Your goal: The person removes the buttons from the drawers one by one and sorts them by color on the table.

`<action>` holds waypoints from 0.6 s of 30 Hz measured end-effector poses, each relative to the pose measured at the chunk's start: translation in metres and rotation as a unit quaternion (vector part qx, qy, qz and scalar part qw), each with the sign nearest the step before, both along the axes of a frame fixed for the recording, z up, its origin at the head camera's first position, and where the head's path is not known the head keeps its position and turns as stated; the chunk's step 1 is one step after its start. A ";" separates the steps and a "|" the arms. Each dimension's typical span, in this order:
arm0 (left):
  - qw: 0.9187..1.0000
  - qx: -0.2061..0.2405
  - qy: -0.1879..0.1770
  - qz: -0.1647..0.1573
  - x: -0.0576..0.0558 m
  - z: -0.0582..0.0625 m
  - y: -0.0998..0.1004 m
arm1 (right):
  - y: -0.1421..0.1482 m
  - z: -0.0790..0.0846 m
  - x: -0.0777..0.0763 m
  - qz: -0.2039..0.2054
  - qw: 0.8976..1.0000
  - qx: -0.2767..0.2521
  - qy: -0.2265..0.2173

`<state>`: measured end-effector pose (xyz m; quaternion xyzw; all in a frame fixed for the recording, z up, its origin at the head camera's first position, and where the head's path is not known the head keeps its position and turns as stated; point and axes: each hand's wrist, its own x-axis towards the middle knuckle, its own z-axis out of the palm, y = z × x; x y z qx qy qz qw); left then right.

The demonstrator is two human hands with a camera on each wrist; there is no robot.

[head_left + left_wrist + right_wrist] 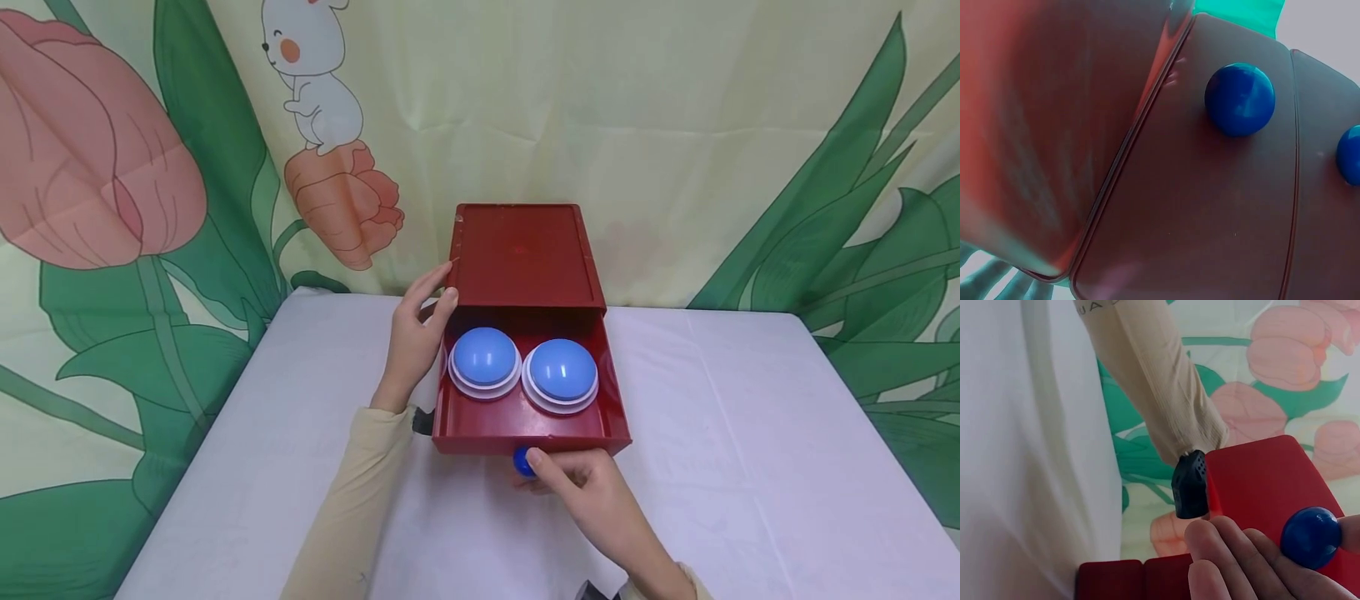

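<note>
A red drawer unit (517,254) stands at the back middle of the table, its top drawer (480,427) pulled out toward me. Inside the drawer two blue-domed buttons (485,356) on white round bases sit side by side. My right hand (585,492) pinches the round blue knob (522,461) on the drawer's front between thumb and fingers; the right wrist view shows this knob (1310,537) too. With fingers extended, my left hand (416,337) touches the unit's left side. Two blue knobs (1239,99) on dark red drawer fronts show in the left wrist view.
A white cloth covers the table (720,467) on both sides of the unit. Right behind it hangs a curtain (675,150) printed with tulips, leaves and a rabbit on a carrot. A black wrist device (1191,484) sits at the left sleeve's cuff.
</note>
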<state>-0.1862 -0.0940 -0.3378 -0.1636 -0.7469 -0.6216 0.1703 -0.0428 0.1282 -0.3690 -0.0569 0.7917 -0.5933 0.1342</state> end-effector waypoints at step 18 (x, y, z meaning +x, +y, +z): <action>1.000 -0.001 0.008 0.002 -0.002 -0.003 0.001 | -0.003 -0.001 0.005 -0.017 1.000 0.007 -0.010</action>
